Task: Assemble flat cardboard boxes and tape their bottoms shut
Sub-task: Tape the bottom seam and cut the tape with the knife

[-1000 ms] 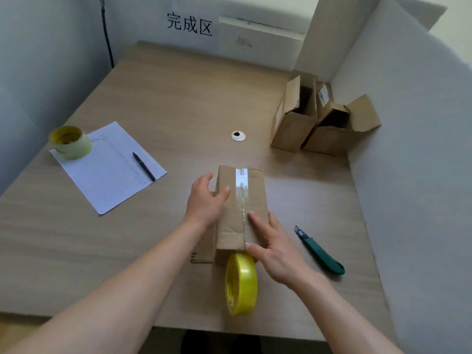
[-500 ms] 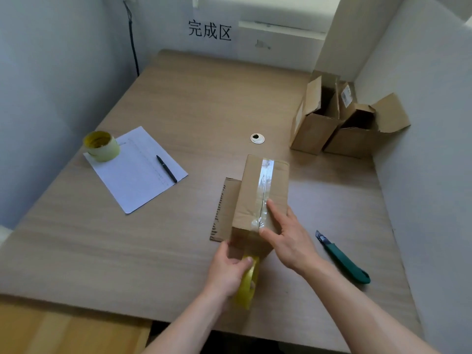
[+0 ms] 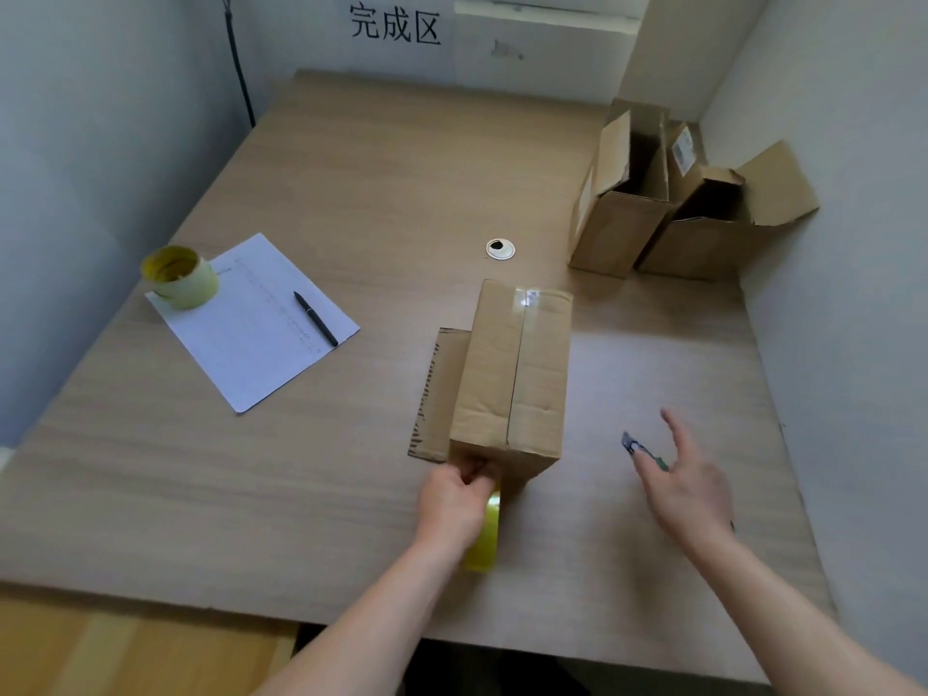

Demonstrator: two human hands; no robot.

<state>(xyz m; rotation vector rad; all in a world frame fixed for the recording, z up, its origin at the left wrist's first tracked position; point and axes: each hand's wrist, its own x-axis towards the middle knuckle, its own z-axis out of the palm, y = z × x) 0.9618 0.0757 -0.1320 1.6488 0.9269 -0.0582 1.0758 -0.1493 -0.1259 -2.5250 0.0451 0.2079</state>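
From the head view, a cardboard box (image 3: 514,379) stands on the wooden counter (image 3: 351,168) a little right of the middle, its taped bottom facing up and a strip of clear tape running along the centre seam, catching a glint of light at the far end. One loose flap lies flat on the counter on the box's left side. The left hand (image 3: 454,504) is at the near lower corner of the box, its fingers curled and pinching the tape against the cardboard there, while a yellow tape roll (image 3: 484,537) stands on edge right under that hand, partly hidden by it. The right hand (image 3: 685,487) is off the box, spread with fingers loosely apart and blurred, above a green box cutter (image 3: 633,446) that lies on the counter to the right of the box; only the cutter's tip and a sliver of green show past the fingers, and I cannot tell whether the hand touches it. At the far right corner two open boxes (image 3: 617,228) stand side by side against the partition. On the left lies a sheet of paper (image 3: 256,339) with a black pen (image 3: 315,319) on it and a second yellow tape roll (image 3: 180,277) resting on its far corner. A small white round cap (image 3: 500,249) sits in the counter beyond the box.
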